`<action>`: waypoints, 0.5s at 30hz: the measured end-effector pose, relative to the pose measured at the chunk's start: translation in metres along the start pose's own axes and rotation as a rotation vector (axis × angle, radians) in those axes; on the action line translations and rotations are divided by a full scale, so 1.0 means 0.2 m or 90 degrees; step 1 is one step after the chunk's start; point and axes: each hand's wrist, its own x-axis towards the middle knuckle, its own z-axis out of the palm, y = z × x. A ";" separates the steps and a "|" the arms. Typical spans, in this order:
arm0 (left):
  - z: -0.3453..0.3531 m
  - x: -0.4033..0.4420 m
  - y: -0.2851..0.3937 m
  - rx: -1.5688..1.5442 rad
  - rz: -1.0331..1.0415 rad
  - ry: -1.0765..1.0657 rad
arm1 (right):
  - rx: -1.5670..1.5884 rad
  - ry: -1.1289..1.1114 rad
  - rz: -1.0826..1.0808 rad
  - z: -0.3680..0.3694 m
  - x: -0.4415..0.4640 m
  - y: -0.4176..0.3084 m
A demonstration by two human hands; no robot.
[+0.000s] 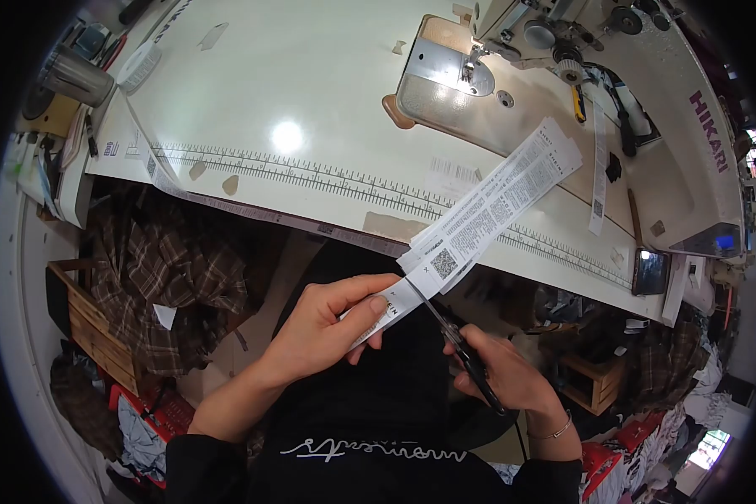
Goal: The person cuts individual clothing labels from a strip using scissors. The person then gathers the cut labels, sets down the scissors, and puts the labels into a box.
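Observation:
My left hand [332, 323] pinches the near end of a strip of white printed labels [487, 210] between thumb and fingers. The strip lies over a stack of similar strips that reaches up and right across the table edge, with a QR code close to my hand. My right hand [504, 370] is closed round the black handles of a pair of scissors [462, 349]. Their blades lie across the strip just beyond my left fingertips, between the QR code and the printed end. The lower blade is partly hidden by the strip.
A sewing machine [647, 126] stands on the white table [311, 84], whose front edge carries a printed ruler [311, 175]. A label roll [139, 67] sits at the left, its tape trailing along the edge. A phone [651, 270] rests at right. Plaid fabric [160, 277] hangs below left.

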 end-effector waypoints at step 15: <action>0.01 0.01 -0.02 -0.016 0.010 0.008 | -0.047 0.066 0.025 0.02 -0.01 -0.04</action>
